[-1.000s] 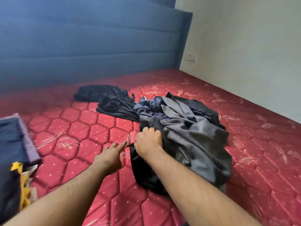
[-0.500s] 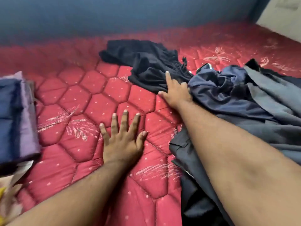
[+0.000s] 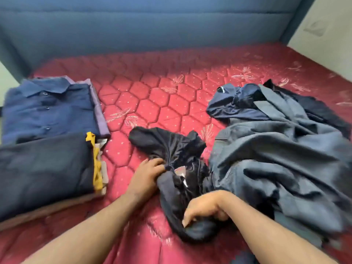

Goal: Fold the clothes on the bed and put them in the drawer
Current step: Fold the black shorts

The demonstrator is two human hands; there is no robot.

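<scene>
We have the black garment (image 3: 172,149) bunched low on the bed (image 3: 152,96), at about six o'clock from the middle of the mattress, its far end spread toward twelve and its near end trailing back toward us; our left hand (image 3: 147,176) sits at its nine o'clock side with the fingers curled into a gathered knot of the cloth, gripping it; our right hand (image 3: 204,208) lies at the garment's five o'clock end, fingers bent down over the dark fabric and closed on it, though motion blur softens the fingertips. A small pale label shows in the folds between our two hands.

Just to the three o'clock side of the garment, touching it, lies the grey heap (image 3: 282,161), a loose pile of rumpled grey cloth; a navy piece (image 3: 236,103) is crumpled on the heap's far end, toward one o'clock, and a darker piece edges out from behind at two o'clock.

At nine o'clock, well apart from the garment, we see the folded stack (image 3: 43,168), a dark folded item on top with yellow and pale edges showing on its right side; beyond it, at ten o'clock, lies the blue shirt (image 3: 47,109), folded and buttoned, on a lilac piece. At twelve o'clock the blue headboard (image 3: 152,27) runs along the bed; a pale wall (image 3: 327,35) stands at two o'clock.
</scene>
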